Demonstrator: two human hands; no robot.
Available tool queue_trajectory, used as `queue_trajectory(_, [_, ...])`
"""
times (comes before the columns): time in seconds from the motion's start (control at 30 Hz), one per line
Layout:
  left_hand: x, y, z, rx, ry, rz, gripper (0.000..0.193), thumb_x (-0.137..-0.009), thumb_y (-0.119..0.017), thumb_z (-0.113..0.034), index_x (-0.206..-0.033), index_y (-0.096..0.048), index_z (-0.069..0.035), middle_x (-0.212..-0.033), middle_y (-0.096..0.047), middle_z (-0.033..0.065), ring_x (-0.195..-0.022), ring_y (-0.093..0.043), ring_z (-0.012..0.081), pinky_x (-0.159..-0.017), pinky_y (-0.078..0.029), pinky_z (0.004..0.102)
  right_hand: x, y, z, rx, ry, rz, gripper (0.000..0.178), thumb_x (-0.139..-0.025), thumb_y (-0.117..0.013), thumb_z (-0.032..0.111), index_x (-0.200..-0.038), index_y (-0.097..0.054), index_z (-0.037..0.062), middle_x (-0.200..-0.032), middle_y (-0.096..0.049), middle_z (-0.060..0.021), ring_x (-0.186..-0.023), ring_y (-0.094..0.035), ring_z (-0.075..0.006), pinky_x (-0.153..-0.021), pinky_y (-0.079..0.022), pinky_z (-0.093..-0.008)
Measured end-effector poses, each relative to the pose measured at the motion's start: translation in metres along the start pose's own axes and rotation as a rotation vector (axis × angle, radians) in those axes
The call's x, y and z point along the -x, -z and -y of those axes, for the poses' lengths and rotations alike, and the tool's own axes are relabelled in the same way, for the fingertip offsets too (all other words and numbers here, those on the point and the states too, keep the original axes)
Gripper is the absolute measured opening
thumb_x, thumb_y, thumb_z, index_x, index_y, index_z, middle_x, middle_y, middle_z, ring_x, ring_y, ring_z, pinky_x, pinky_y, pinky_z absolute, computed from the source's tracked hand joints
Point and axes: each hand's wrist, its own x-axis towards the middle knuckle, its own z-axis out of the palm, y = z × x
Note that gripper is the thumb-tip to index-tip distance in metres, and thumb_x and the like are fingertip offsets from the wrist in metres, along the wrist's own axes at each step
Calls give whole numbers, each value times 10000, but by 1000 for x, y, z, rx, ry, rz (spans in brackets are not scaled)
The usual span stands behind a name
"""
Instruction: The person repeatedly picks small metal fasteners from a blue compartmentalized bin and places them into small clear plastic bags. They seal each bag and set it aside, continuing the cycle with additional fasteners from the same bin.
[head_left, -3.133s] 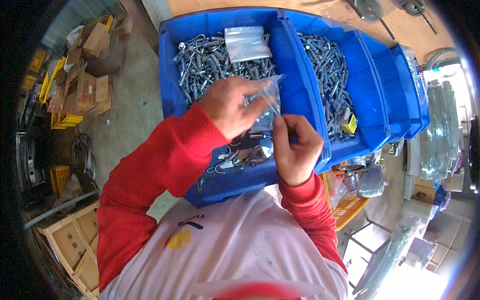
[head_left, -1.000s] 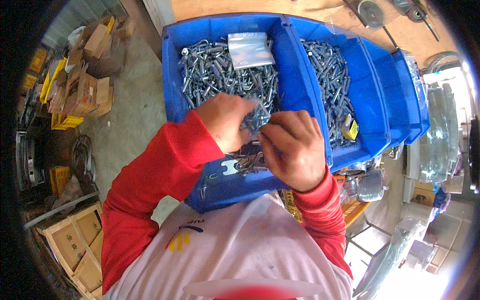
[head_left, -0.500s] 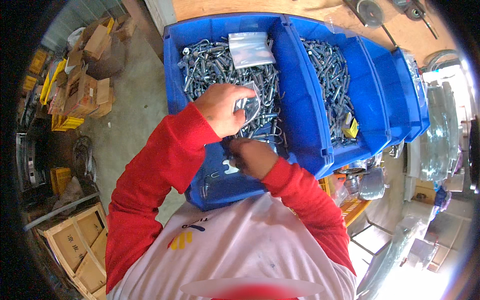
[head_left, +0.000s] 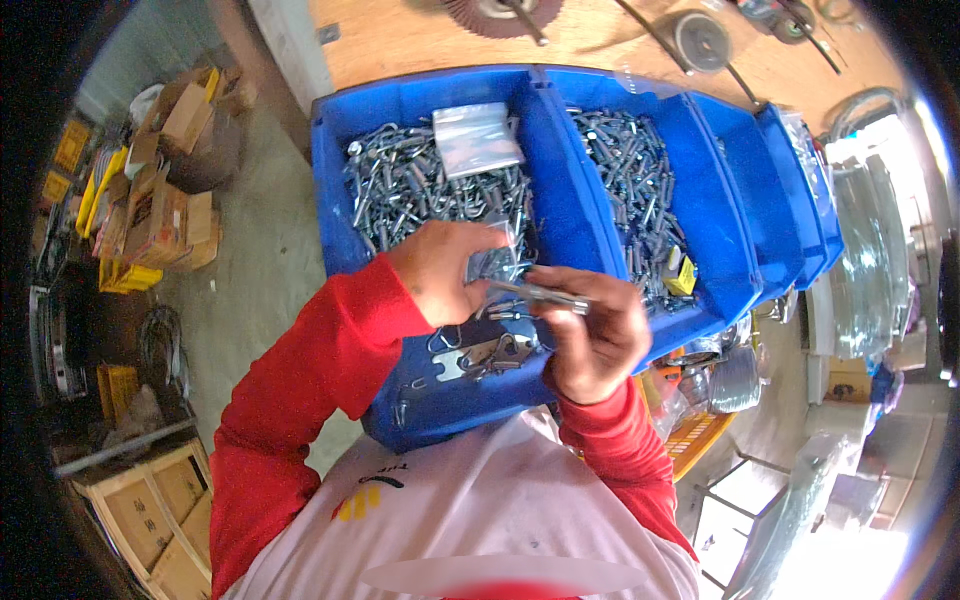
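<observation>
The left hand (head_left: 440, 270) has its thumb and fingers closed on a small clear bag (head_left: 490, 265), which lies just to the right of that hand's palm, between the two hands. Metal shows through the plastic, though whether it is inside or behind cannot be told. The right hand (head_left: 605, 340) is clamped on some thin metal bolts (head_left: 555, 298), which lie sideways across its fingers with their left ends beside the bag; how many it holds cannot be made out.

Both hands are over a blue bin (head_left: 410, 425). Beyond the left hand a heap of hooked bolts (head_left: 400, 190) fills the bin's far part, with a flat clear packet (head_left: 478, 140) lying on top. Nearer the person than the hands, a flat notched metal piece (head_left: 452, 365) lies among a few loose hooks (head_left: 505, 355) in the bin's front part. To the right of the right hand and farther off stands a second blue bin (head_left: 700, 190), holding more bolts (head_left: 630, 170) and a small yellow box (head_left: 682, 277). Well to the left of the left hand, cardboard boxes (head_left: 160, 215) stand on the floor (head_left: 265, 240).
</observation>
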Motion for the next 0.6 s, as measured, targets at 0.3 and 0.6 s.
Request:
queue_trajectory(0.3, [-2, 20, -43, 89, 129, 175, 645, -778, -626, 46, -1410, -503, 90, -1384, -565, 334, -927, -737, 339, -692, -577, 352, -31, 21, 23, 817, 270, 225, 238, -738, -774, 136, -962, -703, 93, -974, -709, -53, -843, -634, -251, -711, -498, -384])
queue_trajectory(0.6, [-39, -14, -45, 6, 264, 498, 659, -780, -608, 47, -1428, -496, 84, -1094, -695, 247, -678, -696, 156, -571, -540, 308, -54, 201, -51, 1509, -639, 267, 387, -866, -687, 386, -823, -727, 4, -813, -705, -238, -764, -697, -443, -720, -560, -531])
